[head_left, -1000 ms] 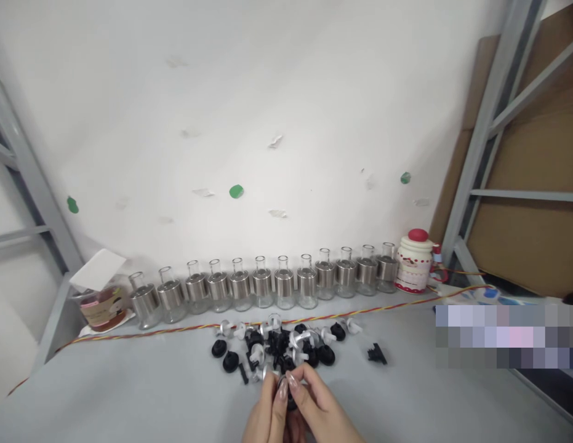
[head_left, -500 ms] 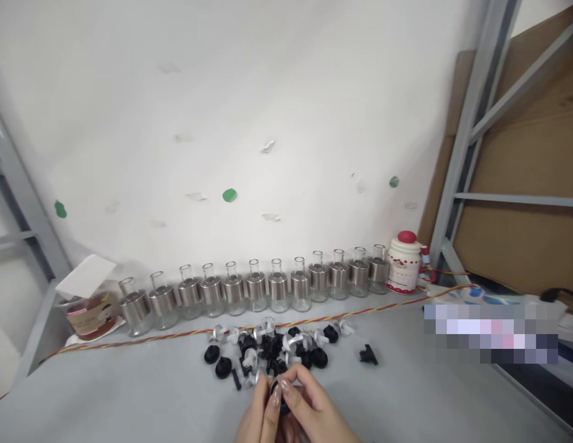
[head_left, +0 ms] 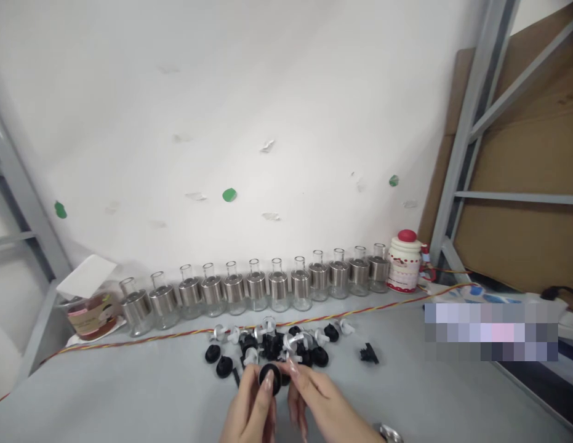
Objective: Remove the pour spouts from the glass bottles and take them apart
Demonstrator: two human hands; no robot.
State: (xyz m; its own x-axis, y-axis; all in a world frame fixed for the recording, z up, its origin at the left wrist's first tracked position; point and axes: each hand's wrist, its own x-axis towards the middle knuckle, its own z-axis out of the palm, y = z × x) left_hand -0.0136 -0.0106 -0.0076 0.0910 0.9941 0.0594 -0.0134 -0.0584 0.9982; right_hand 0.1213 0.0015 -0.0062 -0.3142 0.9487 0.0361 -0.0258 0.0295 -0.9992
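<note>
My left hand (head_left: 252, 403) is closed around a round black cap (head_left: 276, 380), its thumb pressed over the cap's dished face. Close on the right, my right hand (head_left: 318, 397) has thumb and forefinger pinched near the cap's edge. A dark bit shows below that forefinger; whether it is gripped cannot be made out. Just beyond the hands lies a loose pile of black plastic parts (head_left: 271, 346) and clear white plastic fittings (head_left: 250, 355). Single black caps (head_left: 224, 367) lie at the pile's left side. My hands partly cover its near edge.
Along the wall stands a row of several glass bottles (head_left: 256, 289) with metal sleeves. A twisted red-yellow wire (head_left: 175, 336) crosses in front of them. A decorated jar (head_left: 404, 264) ends the row; a black part (head_left: 368, 353) lies apart on the right. At left sits a brown container (head_left: 90, 320).
My hands have moved apart a little, the right one shifting rightward. The black cap stays in my left hand, which has shifted slightly left, and its dished face now shows more. A wristwatch has come into view.
</note>
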